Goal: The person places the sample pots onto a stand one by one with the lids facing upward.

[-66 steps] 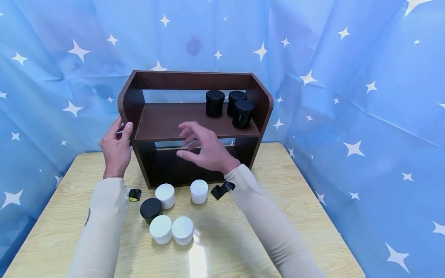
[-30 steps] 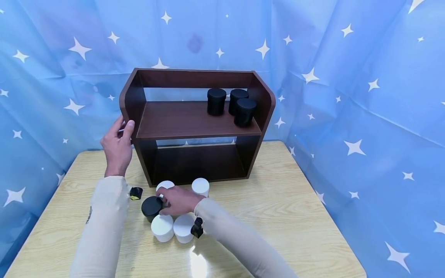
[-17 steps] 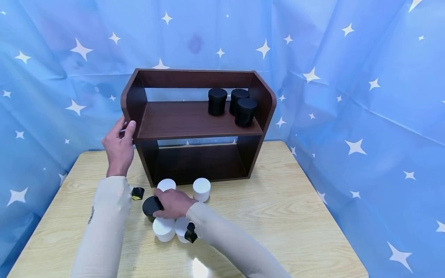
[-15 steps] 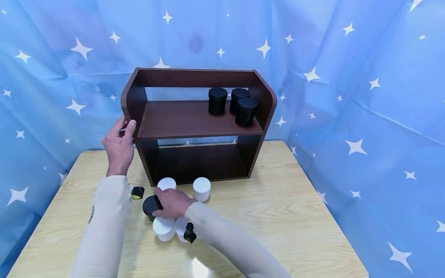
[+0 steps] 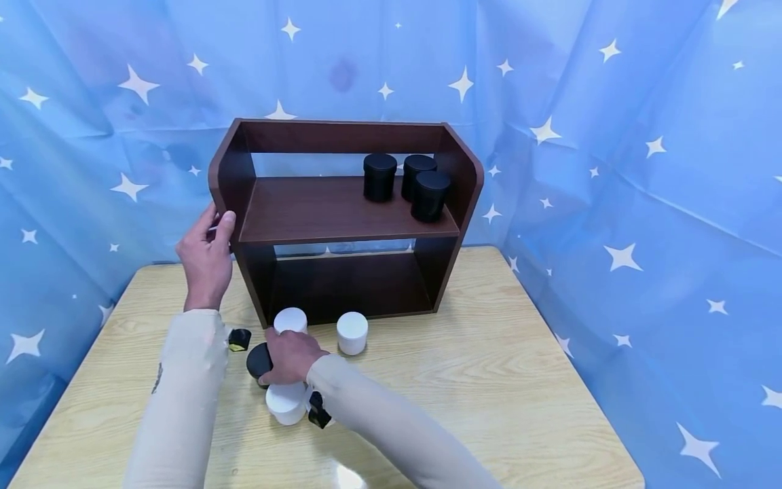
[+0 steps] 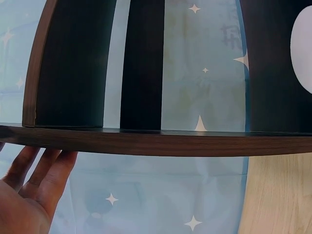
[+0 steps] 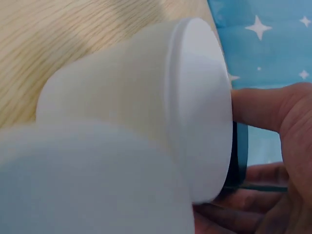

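The black jar (image 5: pixel 257 363) on the table (image 5: pixel 489 367) is partly hidden by the right hand (image 5: pixel 293 356), which grips it; a white jar (image 7: pixel 161 92) obscures most of it at the right wrist. Left hand (image 5: pixel 206 263): fingers extended, touching the shelf (image 5: pixel 311 210).

Left forearm (image 5: pixel 177 401) pale-sleeved, stretched forward; my left grip (image 5: pixel 206 265) raised at its end, fingers (image 6: pixel 58 175) reaching out, lightly bent, left thumb (image 5: pixel 226 226) standing apart. Right forearm (image 5: pixel 391 421), also pale-sleeved, slants leftward across my front. My right grip (image 5: pixel 293 356) sits lower and nearer me, back upward, right thumb (image 7: pixel 261 108) opposed to curled fingers, holding.
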The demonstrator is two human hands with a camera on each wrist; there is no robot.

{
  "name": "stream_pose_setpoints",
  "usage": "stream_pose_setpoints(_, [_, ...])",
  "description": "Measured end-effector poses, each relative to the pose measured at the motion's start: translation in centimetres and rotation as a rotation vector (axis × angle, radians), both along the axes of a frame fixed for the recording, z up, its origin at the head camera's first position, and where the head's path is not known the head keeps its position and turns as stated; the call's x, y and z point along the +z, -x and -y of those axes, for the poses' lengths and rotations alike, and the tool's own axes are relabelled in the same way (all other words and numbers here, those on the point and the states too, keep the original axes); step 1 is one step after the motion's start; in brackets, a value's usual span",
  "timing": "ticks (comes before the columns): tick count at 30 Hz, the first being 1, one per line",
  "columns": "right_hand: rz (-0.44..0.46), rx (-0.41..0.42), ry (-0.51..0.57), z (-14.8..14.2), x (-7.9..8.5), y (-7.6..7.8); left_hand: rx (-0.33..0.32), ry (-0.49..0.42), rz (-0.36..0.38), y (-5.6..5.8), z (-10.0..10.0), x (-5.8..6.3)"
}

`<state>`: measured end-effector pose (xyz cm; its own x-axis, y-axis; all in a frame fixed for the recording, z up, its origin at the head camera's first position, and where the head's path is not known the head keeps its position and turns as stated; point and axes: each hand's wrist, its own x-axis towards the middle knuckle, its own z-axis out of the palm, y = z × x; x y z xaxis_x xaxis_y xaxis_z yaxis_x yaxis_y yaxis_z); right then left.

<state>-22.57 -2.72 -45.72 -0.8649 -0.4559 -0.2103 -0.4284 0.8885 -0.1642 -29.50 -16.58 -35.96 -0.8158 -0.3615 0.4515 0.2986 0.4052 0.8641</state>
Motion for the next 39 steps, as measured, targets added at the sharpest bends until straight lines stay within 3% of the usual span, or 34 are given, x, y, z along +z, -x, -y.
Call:
stream_pose_setpoints(19, [-0.056,0.013,-0.006,0.4,-0.7,0.3,0.005,-0.014,-0.014,-0.1,-0.3,-0.1])
stream_pose_setpoints(39, [-0.104,0.082,0.160,-2.3,1.6,0.1,0.011,-0.010,-0.012,-0.1,-0.2,0.0])
